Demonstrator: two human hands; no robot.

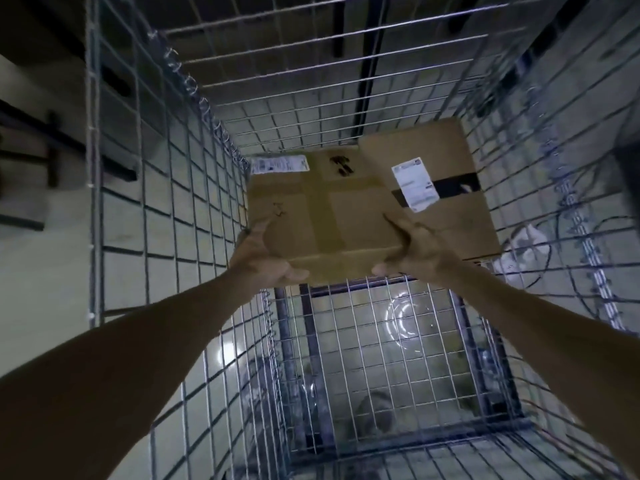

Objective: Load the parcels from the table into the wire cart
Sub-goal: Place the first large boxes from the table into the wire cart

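I look straight down into the wire cart [180, 209]. A taped brown cardboard parcel [318, 209] with a white label at its far left corner is held low inside the cart. My left hand [263, 258] grips its near left corner, and my right hand [415, 251] grips its near right corner. Beside it on the right lies a second cardboard parcel [446, 161] with a white label and black tape, partly covered by the one I hold. Whether the held parcel touches the cart floor cannot be told.
The cart's mesh floor [381, 341] is bare on the near side, with pale floor tiles visible through it. Mesh walls rise on all sides. A white crumpled item [523, 247] and dark cables lie outside the right wall.
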